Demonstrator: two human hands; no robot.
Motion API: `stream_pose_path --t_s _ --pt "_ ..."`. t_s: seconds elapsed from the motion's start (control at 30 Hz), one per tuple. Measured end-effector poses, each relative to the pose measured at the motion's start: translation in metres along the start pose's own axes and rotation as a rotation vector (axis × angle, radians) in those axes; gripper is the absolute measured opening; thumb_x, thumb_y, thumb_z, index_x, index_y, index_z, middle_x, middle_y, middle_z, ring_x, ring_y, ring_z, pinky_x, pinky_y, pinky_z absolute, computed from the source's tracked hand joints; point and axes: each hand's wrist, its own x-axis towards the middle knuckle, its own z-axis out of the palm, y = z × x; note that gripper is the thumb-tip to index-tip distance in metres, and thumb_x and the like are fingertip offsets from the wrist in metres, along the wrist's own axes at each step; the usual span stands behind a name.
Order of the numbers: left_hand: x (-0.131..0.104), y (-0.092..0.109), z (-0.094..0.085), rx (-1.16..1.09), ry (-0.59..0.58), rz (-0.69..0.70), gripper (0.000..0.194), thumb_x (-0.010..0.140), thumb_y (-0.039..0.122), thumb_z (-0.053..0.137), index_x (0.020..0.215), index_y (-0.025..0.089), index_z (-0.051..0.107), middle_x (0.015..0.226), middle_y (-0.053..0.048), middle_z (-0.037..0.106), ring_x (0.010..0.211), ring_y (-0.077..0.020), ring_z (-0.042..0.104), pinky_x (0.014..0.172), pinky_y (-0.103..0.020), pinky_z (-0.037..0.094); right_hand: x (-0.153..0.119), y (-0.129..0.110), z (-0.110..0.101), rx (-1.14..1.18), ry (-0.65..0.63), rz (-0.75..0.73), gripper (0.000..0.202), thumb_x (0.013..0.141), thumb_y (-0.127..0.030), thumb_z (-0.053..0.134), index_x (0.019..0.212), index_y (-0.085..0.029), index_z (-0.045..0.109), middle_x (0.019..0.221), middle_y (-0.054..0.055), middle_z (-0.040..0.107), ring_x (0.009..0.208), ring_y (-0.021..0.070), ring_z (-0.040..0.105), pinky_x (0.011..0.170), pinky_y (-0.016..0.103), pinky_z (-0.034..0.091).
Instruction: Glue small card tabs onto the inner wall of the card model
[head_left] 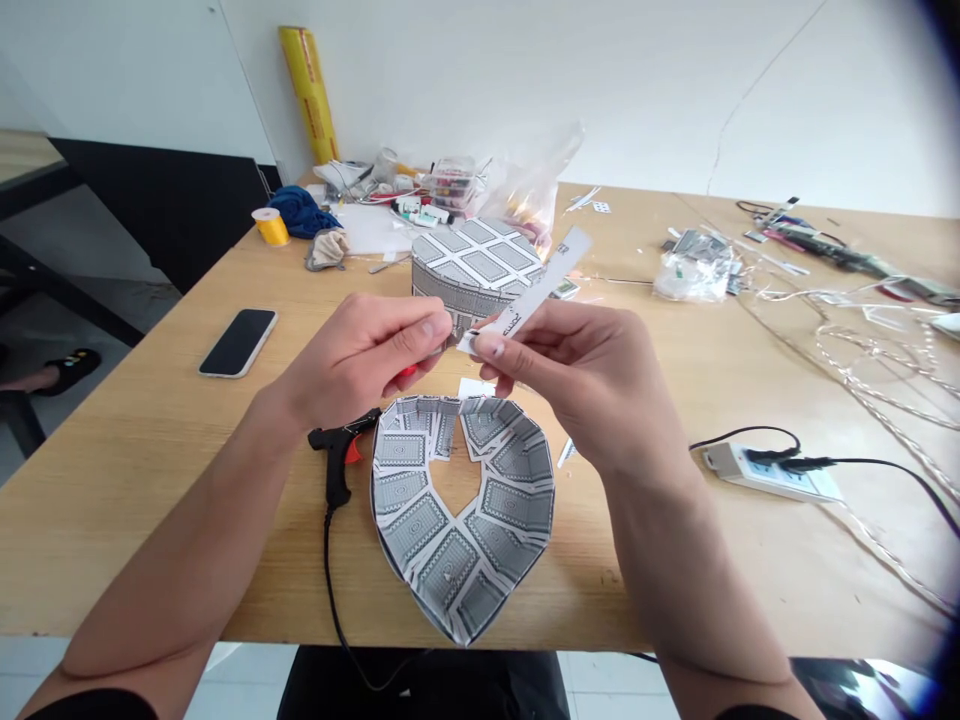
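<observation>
The right hand pinched a white strip above the table, near the card-lined shell. The left hand was closed on a mostly hidden red item.

Your left forearm slants in from near left, right forearm from near right, both bare. Left hand curled, left thumb on top, pointing right. Right hand pinching, right thumb pointing left. Your fingertips close together at centre.
</observation>
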Motion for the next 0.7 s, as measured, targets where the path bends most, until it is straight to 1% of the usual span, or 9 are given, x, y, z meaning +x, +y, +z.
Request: stream_pose_path --t_s 0.13,0.27,0.4,0.6,0.7 --pt "-0.0006 0.0003 0.0011 -0.070 0.011 0.019 0.046 0.112 0.043 0.053 0.073 0.020 0.054 0.062 0.001 0.052 0.048 -0.0081 0.044 0.040 -0.024 0.030 0.0006 0.0023 0.0032 0.059 -0.020 0.037 0.036 0.079 -0.047 0.098 0.088 -0.018 0.080 0.079 0.005 0.078 0.069 0.0168 0.073 0.058 0.028 0.061" --pt "-0.0002 0.0016 0.0019 -0.090 -0.021 0.015 0.045 0.113 0.040 0.051 0.073 0.020 0.056 0.058 0.002 0.049 0.046 -0.0075 0.042 0.040 -0.024 0.028 0.0007 0.0011 0.0040 0.077 -0.075 0.063 0.036 0.080 -0.047 0.098 0.085 -0.016 0.080 0.078 0.006 0.078 0.068 0.0159 0.073 0.059 0.028 0.062" --pt "0.0006 0.0020 0.0012 -0.095 -0.063 0.041 0.045 0.113 0.040 0.051 0.074 0.019 0.057 0.059 0.004 0.049 0.046 -0.0066 0.042 0.040 -0.023 0.029 0.0008 0.0011 0.0039 0.095 -0.122 0.071 0.036 0.081 -0.048 0.097 0.089 -0.016 0.081 0.077 0.004 0.077 0.067 0.0144 0.072 0.061 0.027 0.062" --pt "0.0005 0.0018 -0.0011 -0.027 -0.080 0.039 0.047 0.113 0.037 0.051 0.070 0.019 0.052 0.057 0.003 0.049 0.047 -0.0068 0.042 0.043 -0.023 0.032 0.0014 0.0007 0.0015 0.127 -0.174 0.103 0.033 0.082 -0.045 0.097 0.090 -0.016 0.082 0.077 0.003 0.076 0.068 0.0143 0.072 0.062 0.027 0.062" --pt "-0.0004 0.0013 -0.0022 -0.009 -0.096 0.037 0.050 0.113 0.040 0.051 0.068 0.019 0.050 0.055 0.003 0.049 0.047 -0.0074 0.042 0.043 -0.023 0.032 0.0018 -0.0006 0.0004 0.136 -0.178 0.111 0.033 0.082 -0.045 0.097 0.089 -0.016 0.082 0.074 0.003 0.076 0.066 0.0139 0.071 0.061 0.027 0.061"
